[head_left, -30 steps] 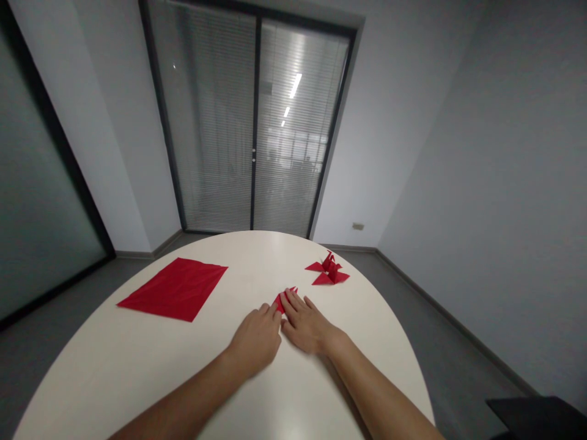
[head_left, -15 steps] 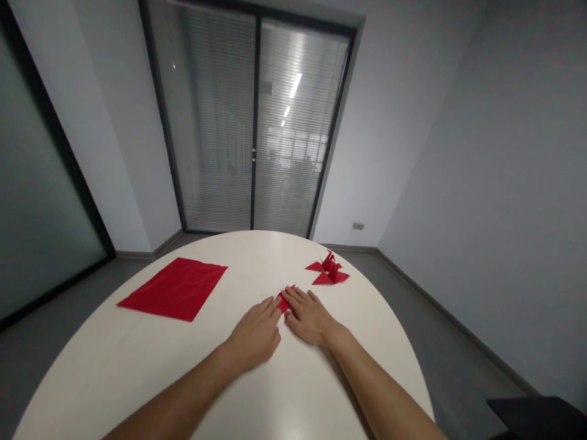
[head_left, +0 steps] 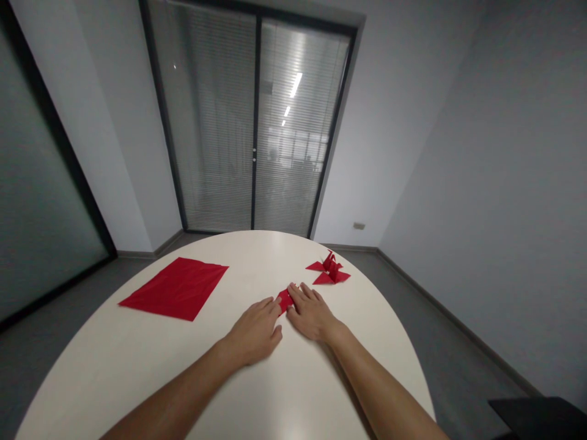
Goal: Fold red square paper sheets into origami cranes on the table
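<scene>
A small piece of folded red paper (head_left: 285,300) lies on the white round table (head_left: 257,397) between my hands, partly covered by fingers. My left hand (head_left: 257,330) rests flat at its left edge, fingertips touching it and thumb held apart. From the right, my right hand (head_left: 310,311) lies over the paper's other side with its fingers stretched out and pressing down. Beyond my right hand stand red paper cranes (head_left: 331,271), close together so that their wings overlap. The folds under my fingers are hidden.
A large sheet of red paper (head_left: 177,288) lies flat on the table's left side. A dark chair part (head_left: 541,415) shows at the lower right. Behind the table are glass doors (head_left: 257,122) with blinds, and a wall socket (head_left: 358,226).
My right hand has shifted slightly right and away from my left, so more of the small folded paper shows. My left thumb has spread out a little. The cranes and large sheet stay put.
</scene>
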Tool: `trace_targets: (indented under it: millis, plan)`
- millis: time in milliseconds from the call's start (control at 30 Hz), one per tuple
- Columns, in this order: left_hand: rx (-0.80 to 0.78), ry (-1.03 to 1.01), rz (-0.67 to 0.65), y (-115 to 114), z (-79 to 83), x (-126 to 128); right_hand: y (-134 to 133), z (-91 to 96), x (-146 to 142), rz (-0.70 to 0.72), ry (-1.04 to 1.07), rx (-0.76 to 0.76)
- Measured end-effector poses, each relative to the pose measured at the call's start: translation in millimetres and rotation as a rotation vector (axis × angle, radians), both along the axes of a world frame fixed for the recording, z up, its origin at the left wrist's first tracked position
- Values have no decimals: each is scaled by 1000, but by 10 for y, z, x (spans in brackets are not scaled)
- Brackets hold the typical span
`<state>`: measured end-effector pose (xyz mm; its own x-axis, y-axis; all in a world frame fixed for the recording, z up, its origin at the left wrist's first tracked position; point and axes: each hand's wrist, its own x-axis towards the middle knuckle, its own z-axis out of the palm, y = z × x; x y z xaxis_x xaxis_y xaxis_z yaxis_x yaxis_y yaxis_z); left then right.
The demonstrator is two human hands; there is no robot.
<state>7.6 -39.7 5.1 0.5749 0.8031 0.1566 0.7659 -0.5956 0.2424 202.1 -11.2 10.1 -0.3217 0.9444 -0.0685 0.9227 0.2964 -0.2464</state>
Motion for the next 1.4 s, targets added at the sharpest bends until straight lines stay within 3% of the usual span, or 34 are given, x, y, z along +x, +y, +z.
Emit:
trace_targets:
  millis: [400, 767, 967, 1267, 1400]
  plan:
    - [51, 1, -80, -3, 10, -34, 9, -64, 44, -9, 23, 112]
    - [86, -109, 19, 34, 4, -46, 79, -98, 154, 57, 83, 118]
    - [96, -149, 49, 46, -18, -44, 132, -100, 206, 7, 125, 249]
    - [82, -94, 106, 67, 16, -61, 172, -69, 231, 234, 308, 389]
    - [92, -76, 88, 116, -31, -70, 165, -62, 229, 265, 307, 409]
